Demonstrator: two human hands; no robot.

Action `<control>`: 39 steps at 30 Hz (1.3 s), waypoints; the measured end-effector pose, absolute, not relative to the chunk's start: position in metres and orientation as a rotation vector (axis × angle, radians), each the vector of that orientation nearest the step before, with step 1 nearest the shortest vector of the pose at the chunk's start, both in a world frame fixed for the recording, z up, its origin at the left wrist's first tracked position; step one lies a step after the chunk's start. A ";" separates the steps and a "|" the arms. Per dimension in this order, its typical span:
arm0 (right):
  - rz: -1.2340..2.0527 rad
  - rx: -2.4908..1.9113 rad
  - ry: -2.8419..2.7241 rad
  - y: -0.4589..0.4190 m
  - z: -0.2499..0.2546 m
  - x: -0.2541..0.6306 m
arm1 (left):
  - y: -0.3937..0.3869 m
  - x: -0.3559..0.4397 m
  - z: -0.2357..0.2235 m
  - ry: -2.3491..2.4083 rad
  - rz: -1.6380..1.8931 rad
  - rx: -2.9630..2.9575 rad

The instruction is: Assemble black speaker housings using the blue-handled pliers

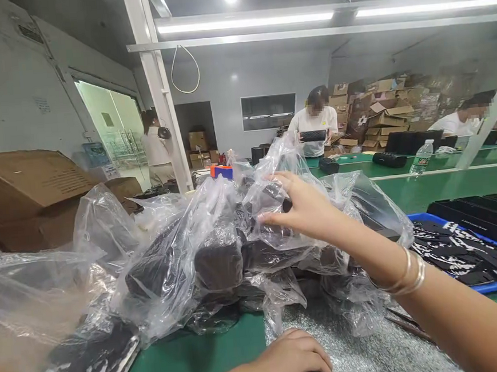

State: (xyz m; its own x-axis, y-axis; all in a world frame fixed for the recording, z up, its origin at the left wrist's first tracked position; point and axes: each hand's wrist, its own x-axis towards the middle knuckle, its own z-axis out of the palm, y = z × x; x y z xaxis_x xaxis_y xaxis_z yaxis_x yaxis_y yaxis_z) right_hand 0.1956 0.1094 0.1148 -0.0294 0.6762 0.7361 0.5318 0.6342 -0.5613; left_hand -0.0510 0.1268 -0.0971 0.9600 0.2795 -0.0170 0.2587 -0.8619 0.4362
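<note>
A heap of clear plastic bags with dark, rounded block-shaped objects inside spreads before me. My right hand (304,207) reaches over its middle, thumb and fingers around a crumpled clear plastic bag (271,210); its fingertips are partly lost in the film. Below, my left hand (294,357) rests palm down on a silvery sheet (355,344), its fingers loosely bent and holding nothing visible. One bagged dark block (219,265) faces me near the heap's front. Another bagged black item (90,359) with white markings lies at the lower left.
To the right, a blue tray (476,289) holds black-and-white pieces and long black boxes. Dark tweezers-like tools (408,323) lie by my right forearm. Cardboard boxes (28,180) stand left. Across the green table (446,185) are a bottle (422,158) and a co-worker holding a black speaker-like block (313,136).
</note>
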 end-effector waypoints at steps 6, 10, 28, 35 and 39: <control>0.289 -1.022 -1.724 0.139 0.113 0.197 | 0.125 -0.050 -0.092 0.396 0.064 2.648; 0.185 -0.978 -1.598 0.139 0.101 0.197 | 0.125 -0.050 -0.091 0.400 0.057 2.644; -0.074 -0.892 -1.669 0.155 0.086 0.214 | 0.127 -0.046 -0.093 0.391 0.056 2.631; -0.280 -0.712 -1.477 0.111 0.032 0.204 | 0.131 -0.049 -0.100 0.372 0.104 2.639; 0.195 -0.516 -1.368 0.081 0.005 0.204 | 0.133 -0.048 -0.104 0.386 0.074 2.637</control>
